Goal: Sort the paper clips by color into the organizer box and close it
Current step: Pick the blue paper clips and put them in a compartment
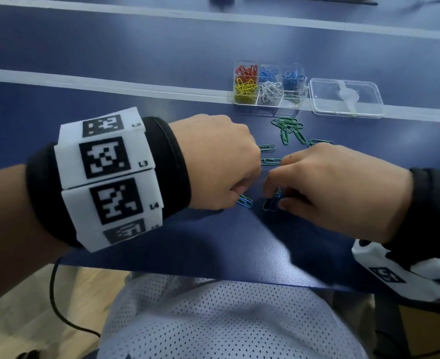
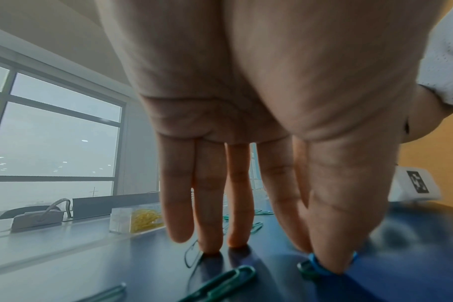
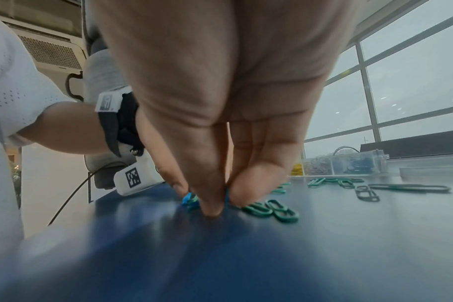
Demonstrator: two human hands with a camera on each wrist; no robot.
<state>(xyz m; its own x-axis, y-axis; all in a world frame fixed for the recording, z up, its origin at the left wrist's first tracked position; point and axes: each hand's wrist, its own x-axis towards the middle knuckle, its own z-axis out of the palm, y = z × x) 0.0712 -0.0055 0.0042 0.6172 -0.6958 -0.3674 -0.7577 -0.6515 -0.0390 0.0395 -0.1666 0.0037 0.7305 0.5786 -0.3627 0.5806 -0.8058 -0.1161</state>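
Note:
The clear organizer box [image 1: 268,86] stands at the back and holds red, yellow, light blue, white and dark blue clips in separate compartments. Its lid [image 1: 346,98] lies flat on its right. Green paper clips [image 1: 289,128] lie loose on the blue table in front of the box. My left hand [image 1: 237,193] points down, thumb and forefinger pinching a blue clip [image 2: 321,269] against the table, a green clip beside it. A little to the right, my right hand [image 1: 273,195] pinches a green clip [image 1: 270,203] between thumb and forefinger, with more green clips [image 3: 272,210] beside its fingertips.
The table's near edge [image 1: 213,275] runs just below both wrists. A white tape stripe [image 1: 110,84] crosses the table under the box. A black cable [image 1: 58,307] hangs off the left side. In the left wrist view the yellow compartment [image 2: 145,219] shows behind my fingers.

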